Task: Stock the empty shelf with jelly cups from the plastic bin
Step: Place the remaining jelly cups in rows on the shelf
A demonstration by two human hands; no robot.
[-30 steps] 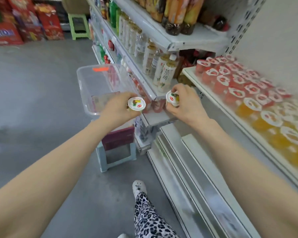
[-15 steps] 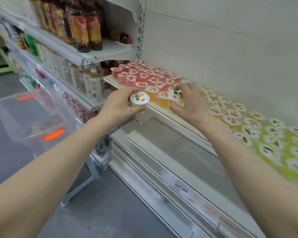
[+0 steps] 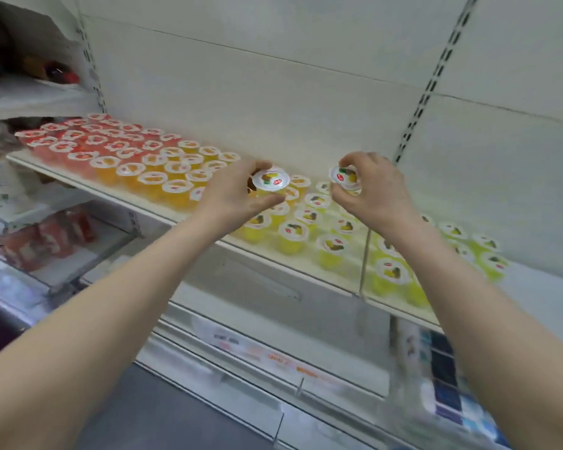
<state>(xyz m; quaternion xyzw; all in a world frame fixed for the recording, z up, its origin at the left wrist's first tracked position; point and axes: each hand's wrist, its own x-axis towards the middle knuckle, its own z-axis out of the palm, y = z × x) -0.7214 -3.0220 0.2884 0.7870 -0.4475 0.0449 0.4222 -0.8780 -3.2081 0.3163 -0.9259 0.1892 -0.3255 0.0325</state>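
**Two jelly cups held over the stocked shelf**

A yellow jelly cup [image 3: 270,185] sits in the left hand [image 3: 231,199], with the thumb under its near side, the fingers curled round the far side and the foil lid facing up. That grip is closed round the cup. A second cup [image 3: 346,177] is pinched in the fingertips of the right hand [image 3: 376,194] and tilted so its lid faces left toward the first (this grip is closed on its cup too). Both cups are held over the yellow section of the shelf [image 3: 150,207].

The shelf carries packed rows of cups sorted by colour. Red cups [image 3: 78,141] fill the left end, with orange cups [image 3: 163,172] just beside them. Yellow cups [image 3: 293,232] lie beneath the hands, and yellow-green cups [image 3: 488,254] lie further right.

Behind the rows stands a white back panel [image 3: 273,92], crossed by a slotted upright [image 3: 431,82]. Below the shelf run lower shelves with price labels [image 3: 273,357], too blurred to read. At the far left, the goods in a neighbouring bay [image 3: 46,235] are blurred as well.
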